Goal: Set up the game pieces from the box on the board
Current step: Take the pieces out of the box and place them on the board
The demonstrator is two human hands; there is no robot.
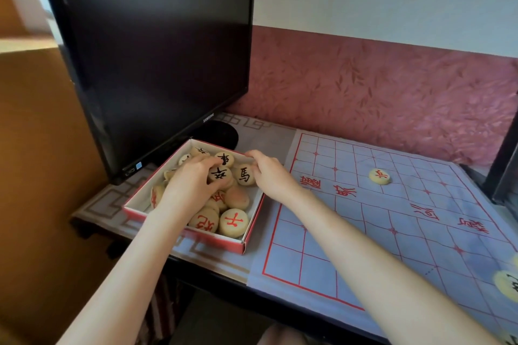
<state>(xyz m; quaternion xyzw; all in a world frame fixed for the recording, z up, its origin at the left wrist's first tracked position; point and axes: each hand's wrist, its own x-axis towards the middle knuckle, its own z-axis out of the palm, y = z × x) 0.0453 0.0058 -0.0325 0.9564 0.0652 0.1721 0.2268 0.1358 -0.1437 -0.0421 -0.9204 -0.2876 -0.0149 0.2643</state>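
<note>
Left hand (190,185) down inside the box (196,236), centre left of the frame. Palm down over the heap of pieces (238,199), fingers curled, fingertips against a black-marked piece (221,176) near the middle of the heap. Cannot tell whether pinching it or only touching.

Right hand (270,173) just to the right, over the box's right wall. Fingers bent and reaching toward the far right corner, side of the hand against a second black-marked piece (244,175). Thumb hidden, so impossible to tell grip from mere touch. Both forearms bare, coming up from the bottom edge of the frame.

Around the hands, a shallow box, red outside and white inside, on the table (103,204). Round cream pieces piled loosely in it, some face up with red or black marks, some tilted on edge. At its near right corner, a near red-marked piece (233,223) lying flat.

Right of the box, touching or just beside it, the board (406,232): a pale blue sheet with a red grid and red characters, spread flat on the table. On it, a lone piece (379,176) with a red mark, right of centre, well apart from the box. At the right edge of the frame, more cream edge pieces (507,286), blurred and cut off.

Behind the box, upper left, a dark monitor (157,50). Beyond the table, a pink patterned wall (378,92).
</note>
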